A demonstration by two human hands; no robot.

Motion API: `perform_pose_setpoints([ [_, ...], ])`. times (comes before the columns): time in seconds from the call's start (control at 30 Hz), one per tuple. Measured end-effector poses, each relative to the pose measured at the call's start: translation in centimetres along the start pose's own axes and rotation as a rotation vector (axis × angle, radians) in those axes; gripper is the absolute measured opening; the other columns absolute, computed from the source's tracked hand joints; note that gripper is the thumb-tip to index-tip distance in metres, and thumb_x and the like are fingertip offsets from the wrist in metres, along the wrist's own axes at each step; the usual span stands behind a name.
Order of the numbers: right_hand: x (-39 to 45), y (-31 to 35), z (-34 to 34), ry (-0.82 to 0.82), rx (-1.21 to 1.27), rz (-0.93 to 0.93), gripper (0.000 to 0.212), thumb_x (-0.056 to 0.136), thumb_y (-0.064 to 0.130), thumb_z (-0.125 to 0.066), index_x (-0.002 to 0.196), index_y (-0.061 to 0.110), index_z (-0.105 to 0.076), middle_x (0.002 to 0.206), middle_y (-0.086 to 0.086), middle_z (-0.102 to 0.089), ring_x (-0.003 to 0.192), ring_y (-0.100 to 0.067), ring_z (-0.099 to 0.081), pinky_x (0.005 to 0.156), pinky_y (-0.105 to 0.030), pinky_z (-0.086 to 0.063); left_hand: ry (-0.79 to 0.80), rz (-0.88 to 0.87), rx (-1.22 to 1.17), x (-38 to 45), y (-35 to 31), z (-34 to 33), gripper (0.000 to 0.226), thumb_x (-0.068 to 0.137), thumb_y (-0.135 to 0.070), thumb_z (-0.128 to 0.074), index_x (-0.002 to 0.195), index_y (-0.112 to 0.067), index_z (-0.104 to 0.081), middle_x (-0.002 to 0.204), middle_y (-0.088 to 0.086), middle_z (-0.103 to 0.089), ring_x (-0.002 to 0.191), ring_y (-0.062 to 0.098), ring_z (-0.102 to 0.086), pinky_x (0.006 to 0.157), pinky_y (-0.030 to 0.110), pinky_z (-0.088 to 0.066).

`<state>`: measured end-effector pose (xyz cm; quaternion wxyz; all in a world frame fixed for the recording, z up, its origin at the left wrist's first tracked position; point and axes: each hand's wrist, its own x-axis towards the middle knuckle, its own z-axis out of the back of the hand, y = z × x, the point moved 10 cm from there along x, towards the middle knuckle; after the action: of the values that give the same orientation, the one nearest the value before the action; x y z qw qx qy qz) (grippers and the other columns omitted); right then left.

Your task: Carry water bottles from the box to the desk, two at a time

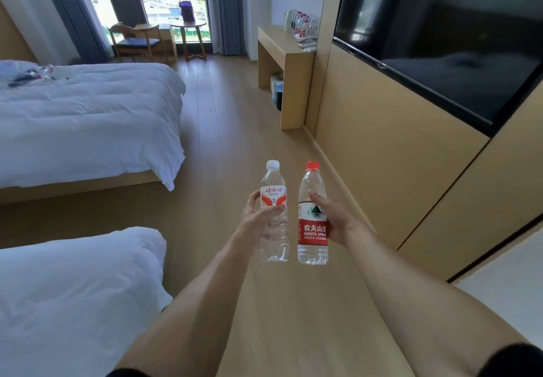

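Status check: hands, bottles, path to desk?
Left hand grips white-capped bottle. Right hand grips red-capped bottle. Desk ahead, bottles already there, floor open.

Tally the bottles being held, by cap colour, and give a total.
White-capped clear plastic water bottle, held in the left hand: 1
Red-capped clear plastic water bottle, held in the right hand: 1
Total: 2

desk bottles (302, 25): count unclear | TV (440, 53): cropped right
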<state>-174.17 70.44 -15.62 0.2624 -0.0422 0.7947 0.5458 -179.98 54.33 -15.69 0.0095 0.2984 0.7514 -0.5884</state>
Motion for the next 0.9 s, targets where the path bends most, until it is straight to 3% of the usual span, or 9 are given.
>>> perform_pose_setpoints([
  [0.1,4.2,1.4,-0.6,0.007,-0.016,0.011,0.049,0.098,0.032,-0.061,0.136,0.002,-0.053,0.117,-0.024,-0.063,0.097,-0.036,-0.063,0.096,-0.051,-0.051,0.005,-0.020,-0.027,4.0,-1.5,0.6,0.070,0.080,-0.003,-0.080,0.138,-0.025,-0.048,0.098,0.009,-0.073,0.067,0.022,-0.073,0.063,0.046,-0.061],
  [0.17,7.2,2.3,-0.8,0.019,-0.019,0.010,0.049,0.097,0.032,-0.061,0.136,0.003,-0.054,0.121,-0.025,-0.062,0.101,-0.037,-0.062,0.100,-0.053,-0.048,0.004,-0.039,-0.044,6.8,-2.6,0.9,0.070,0.080,-0.001,-0.079,0.138,-0.024,-0.046,0.101,0.012,-0.073,0.072,0.026,-0.073,0.063,0.044,-0.060],
  [0.37,17.9,6.0,-1.2,0.068,-0.031,-0.014,0.050,0.097,0.033,-0.062,0.135,0.001,-0.053,0.114,-0.024,-0.062,0.089,-0.034,-0.064,0.094,-0.050,-0.051,-0.066,-0.052,-0.021,16.7,-5.9,1.8,0.069,0.079,-0.007,-0.082,0.135,-0.027,-0.047,0.106,0.013,-0.072,0.073,0.024,-0.075,0.060,0.041,-0.060],
  [0.5,25.9,10.2,-1.4,0.095,-0.020,-0.028,0.052,0.097,0.032,-0.063,0.136,0.000,-0.052,0.115,-0.024,-0.063,0.090,-0.035,-0.065,0.096,-0.053,-0.051,-0.138,-0.075,0.025,24.0,-9.1,2.0,0.069,0.082,-0.010,-0.081,0.138,-0.025,-0.045,0.111,0.015,-0.071,0.083,0.030,-0.074,0.072,0.054,-0.060],
  [0.63,33.3,14.9,-1.6,0.136,-0.026,-0.051,0.055,0.095,0.033,-0.065,0.136,-0.001,-0.050,0.108,-0.023,-0.065,0.086,-0.034,-0.066,0.095,-0.054,-0.051,-0.175,-0.085,0.017,31.1,-13.1,1.3,0.070,0.082,-0.009,-0.081,0.139,-0.025,-0.044,0.112,0.015,-0.069,0.083,0.028,-0.074,0.062,0.040,-0.062],
  [0.7,36.7,17.2,-1.8,0.152,-0.038,-0.061,0.056,0.094,0.033,-0.066,0.135,-0.001,-0.050,0.099,-0.020,-0.066,0.081,-0.032,-0.066,0.088,-0.050,-0.054,-0.193,-0.079,0.028,34.4,-14.9,1.1,0.072,0.081,-0.009,-0.081,0.139,-0.027,-0.043,0.109,0.013,-0.070,0.083,0.027,-0.074,0.063,0.041,-0.062],
  [0.9,45.4,21.9,-2.6,0.175,-0.044,-0.075,0.058,0.095,0.032,-0.065,0.137,-0.004,-0.047,0.097,-0.019,-0.065,0.080,-0.032,-0.065,0.089,-0.050,-0.053,-0.228,-0.071,0.053,43.2,-18.7,1.9,0.074,0.080,-0.006,-0.082,0.138,-0.030,-0.042,0.104,0.009,-0.071,0.071,0.018,-0.075,0.057,0.036,-0.059],
])
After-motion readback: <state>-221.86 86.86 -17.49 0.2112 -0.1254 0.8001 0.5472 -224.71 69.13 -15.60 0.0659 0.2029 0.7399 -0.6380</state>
